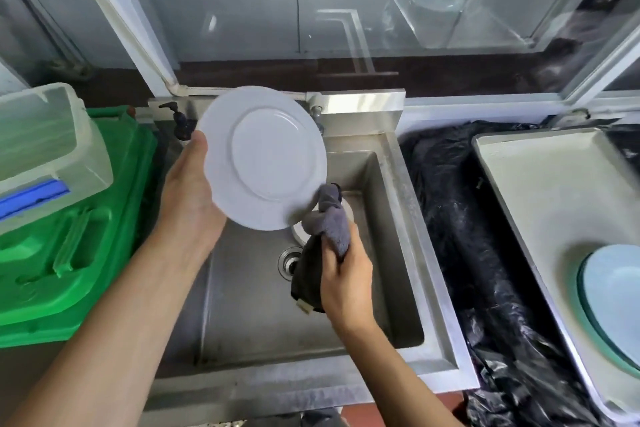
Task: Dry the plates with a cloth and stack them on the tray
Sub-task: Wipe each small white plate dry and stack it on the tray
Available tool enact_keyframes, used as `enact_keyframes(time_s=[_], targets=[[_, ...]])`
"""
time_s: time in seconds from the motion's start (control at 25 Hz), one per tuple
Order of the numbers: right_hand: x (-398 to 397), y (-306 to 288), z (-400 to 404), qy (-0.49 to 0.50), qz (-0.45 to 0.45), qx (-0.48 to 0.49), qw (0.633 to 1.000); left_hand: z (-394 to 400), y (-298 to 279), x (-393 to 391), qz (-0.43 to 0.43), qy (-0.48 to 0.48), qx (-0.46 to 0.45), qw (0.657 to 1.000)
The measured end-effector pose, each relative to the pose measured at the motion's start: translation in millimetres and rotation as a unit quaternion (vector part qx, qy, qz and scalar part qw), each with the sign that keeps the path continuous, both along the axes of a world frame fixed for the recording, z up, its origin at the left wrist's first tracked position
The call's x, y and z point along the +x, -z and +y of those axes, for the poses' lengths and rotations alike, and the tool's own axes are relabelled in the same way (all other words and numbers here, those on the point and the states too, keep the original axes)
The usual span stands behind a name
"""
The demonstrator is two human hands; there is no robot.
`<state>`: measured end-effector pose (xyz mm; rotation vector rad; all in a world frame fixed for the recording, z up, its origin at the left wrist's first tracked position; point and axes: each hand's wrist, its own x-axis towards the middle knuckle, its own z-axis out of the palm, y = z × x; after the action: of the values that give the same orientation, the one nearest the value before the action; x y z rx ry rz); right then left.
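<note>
- Your left hand (188, 198) grips the white plate (263, 158) by its left rim, tilted above the steel sink (398, 218), underside toward you.
- Your right hand (346, 270) clutches the grey cloth (327, 222), bunched against the plate's lower right edge.
- The tray (519, 191) lies well to the right, across black plastic sheeting (446, 204); pale plates (616, 295) sit at its near end, its far end bare.
- A green bin (79, 239) stands close on your left.

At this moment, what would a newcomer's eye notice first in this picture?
First the white plate, held tilted above the steel sink by the left hand, while the right hand grips a grey cloth against its lower edge. Next, the bright green bin on the left, and the tray on the right.
</note>
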<state>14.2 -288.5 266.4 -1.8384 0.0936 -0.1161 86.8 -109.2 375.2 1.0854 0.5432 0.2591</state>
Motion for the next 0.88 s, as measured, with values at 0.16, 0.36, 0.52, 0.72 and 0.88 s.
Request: enact_keyframes(time_s=[0.16, 0.36, 0.52, 0.72, 0.88], targets=[[2.9, 30.8, -64.3, 0.156, 0.036, -0.099, 0.982, -16.0, 12.7, -9.0, 0.027, 0.056, 0.010, 0.998], [13.5, 87.4, -123.8, 0.152, 0.098, -0.448, 0.876, -48.6, 30.2, -20.8, 0.061, 0.101, 0.019, 0.993], [0.5, 135.7, -148.8, 0.000, 0.346, -0.474, 0.810, -64.2, 39.8, -30.4, 0.114, 0.089, 0.023, 0.989], [-9.6, 160.2, -158.5, 0.001, 0.314, -0.523, 0.792, -76.7, 49.0, -34.1, 0.132, 0.088, 0.031, 0.987], [-22.2, 162.4, -163.6, 0.039, 0.225, -0.558, 0.798, -79.7, 55.4, -34.0, 0.132, 0.122, 0.023, 0.983]])
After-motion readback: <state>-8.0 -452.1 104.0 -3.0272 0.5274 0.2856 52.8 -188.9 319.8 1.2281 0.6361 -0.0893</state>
